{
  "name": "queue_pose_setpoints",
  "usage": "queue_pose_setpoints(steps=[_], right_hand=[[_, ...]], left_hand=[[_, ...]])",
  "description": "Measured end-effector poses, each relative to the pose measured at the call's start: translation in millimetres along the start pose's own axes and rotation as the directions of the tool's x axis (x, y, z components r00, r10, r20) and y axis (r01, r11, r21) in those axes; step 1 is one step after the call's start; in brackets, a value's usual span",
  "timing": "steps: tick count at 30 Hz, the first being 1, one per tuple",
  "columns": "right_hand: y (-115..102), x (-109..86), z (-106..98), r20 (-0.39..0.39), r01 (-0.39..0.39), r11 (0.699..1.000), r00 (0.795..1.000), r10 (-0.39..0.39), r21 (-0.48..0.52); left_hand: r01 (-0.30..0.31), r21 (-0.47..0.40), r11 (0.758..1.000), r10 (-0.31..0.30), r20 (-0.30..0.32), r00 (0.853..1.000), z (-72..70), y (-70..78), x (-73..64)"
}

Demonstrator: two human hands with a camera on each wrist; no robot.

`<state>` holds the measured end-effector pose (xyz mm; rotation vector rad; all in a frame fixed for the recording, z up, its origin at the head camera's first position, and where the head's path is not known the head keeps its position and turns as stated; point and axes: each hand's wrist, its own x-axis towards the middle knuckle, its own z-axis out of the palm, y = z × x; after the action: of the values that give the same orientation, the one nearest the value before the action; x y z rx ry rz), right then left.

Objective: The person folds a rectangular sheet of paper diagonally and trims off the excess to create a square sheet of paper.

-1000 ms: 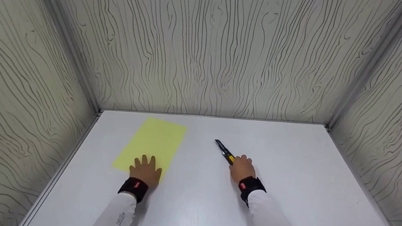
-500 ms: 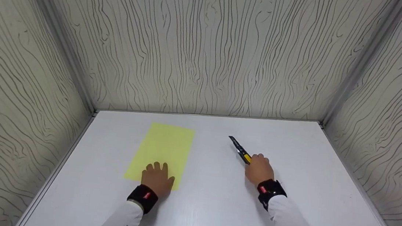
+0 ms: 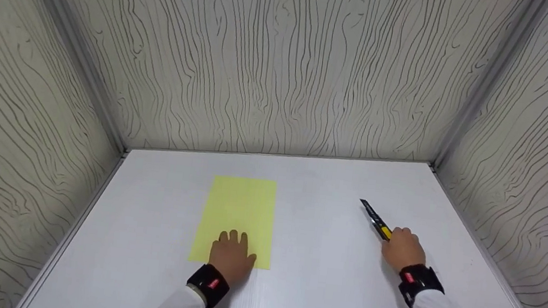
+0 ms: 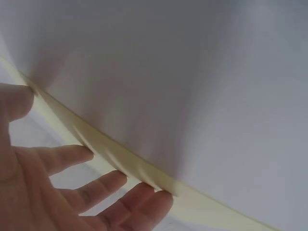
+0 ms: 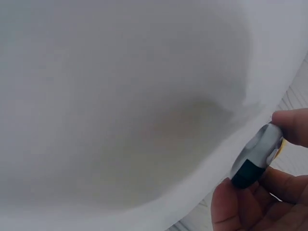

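Observation:
A yellow sheet of paper (image 3: 239, 201) lies flat on the white table, left of its middle. My left hand (image 3: 233, 258) rests on the sheet's near end with fingers spread; in the left wrist view its fingertips (image 4: 156, 204) touch the paper. Off to the right, my right hand (image 3: 404, 249) grips a black-and-yellow utility knife (image 3: 375, 219), whose blade end points away and to the left. The right wrist view shows the grey and dark green butt of the knife (image 5: 257, 155) between thumb and fingers.
The white table (image 3: 312, 278) is bounded by wood-grain patterned panels (image 3: 281, 74) at the back and both sides. Grey metal posts (image 3: 77, 54) stand at the corners. Black bands (image 3: 208, 285) circle both wrists.
My left hand has slid the yellow paper right and nearer, turning it straighter. My right hand has moved right with the utility knife, away from the paper.

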<state>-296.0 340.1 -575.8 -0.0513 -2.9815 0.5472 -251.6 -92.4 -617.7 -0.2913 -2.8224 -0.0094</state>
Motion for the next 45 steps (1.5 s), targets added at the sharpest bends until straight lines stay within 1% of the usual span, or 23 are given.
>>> queue_pose_setpoints(steps=[4,8,10,14,16,19,21,23,25,26,27,28,30,32,35,38,42,45], right_hand=[[24,-9.9,-9,0.015,-0.014,0.999,1.0,0.015,-0.031],[41,-18.9,-17,0.029,-0.018,0.999,0.999,0.019,-0.036],[49,-22.8,-18,0.034,-0.024,0.999,0.999,0.025,-0.031],[58,-27.9,-17,0.048,-0.051,0.999,0.998,0.052,-0.011],[60,-29.0,-16,0.054,-0.065,0.998,0.996,0.065,-0.002],[61,-30.7,-14,0.06,-0.073,0.997,0.996,0.073,0.006],[60,-31.7,-14,0.062,-0.077,0.997,0.995,0.077,0.007],[59,-32.0,-15,0.061,-0.082,0.997,0.995,0.081,0.004],[58,-32.3,-17,0.057,-0.084,0.996,0.995,0.084,-0.003],[58,-32.5,-18,0.052,-0.084,0.996,0.995,0.084,-0.006],[57,-32.9,-18,0.046,-0.082,0.997,0.995,0.083,-0.014],[56,-33.2,-18,0.037,-0.079,0.997,0.996,0.08,-0.023],[53,-34.4,-16,-0.004,-0.061,0.997,0.998,0.061,-0.042],[46,-33.9,-14,-0.054,-0.039,0.998,0.998,0.036,-0.058],[27,-32.7,-11,-0.13,0.009,0.998,0.991,-0.017,-0.063],[2,-32.5,-9,-0.177,0.068,0.996,0.981,-0.077,-0.057],[-31,-35.2,-6,-0.227,0.152,0.985,0.96,-0.166,-0.078],[-52,-37.8,-2,-0.239,0.194,0.976,0.947,-0.213,-0.101]], left_hand=[[-0.025,-0.016,1.0,0.025,0.031,0.999,-8.6,17.8,-7.3],[-0.036,-0.033,0.999,0.039,0.095,0.995,-20.6,36.8,-14.9],[-0.042,-0.029,0.999,0.045,0.121,0.992,-24.0,45.8,-17.3],[-0.067,0.004,0.998,0.066,0.13,0.989,-24.9,62.5,-20.8],[-0.082,0.012,0.997,0.08,0.122,0.989,-25.3,68.6,-22.0],[-0.121,-0.028,0.992,0.124,0.137,0.983,-30.4,70.5,-21.1],[-0.167,-0.08,0.983,0.179,0.17,0.969,-33.8,65.1,-16.0],[-0.214,-0.147,0.966,0.242,0.213,0.946,-36.5,53.3,-7.3],[-0.243,-0.217,0.945,0.296,0.262,0.918,-38.5,36.2,3.7],[-0.247,-0.248,0.937,0.315,0.286,0.905,-38.5,26.4,9.2],[-0.248,-0.27,0.93,0.326,0.304,0.895,-38.0,16.2,14.5],[-0.243,-0.29,0.926,0.332,0.318,0.888,-37.7,6.2,19.4],[-0.227,-0.313,0.922,0.332,0.34,0.88,-35.9,-12.5,27.5],[-0.232,-0.306,0.923,0.335,0.345,0.877,-33.1,-27.7,34.9],[-0.263,-0.275,0.925,0.35,0.342,0.872,-29.7,-43.1,42.2],[-0.295,-0.255,0.921,0.372,0.349,0.86,-26.9,-50.3,45.0],[-0.308,-0.262,0.915,0.389,0.366,0.845,-19.3,-51.8,43.8],[-0.303,-0.269,0.914,0.388,0.365,0.847,-12.4,-48.0,41.6]])
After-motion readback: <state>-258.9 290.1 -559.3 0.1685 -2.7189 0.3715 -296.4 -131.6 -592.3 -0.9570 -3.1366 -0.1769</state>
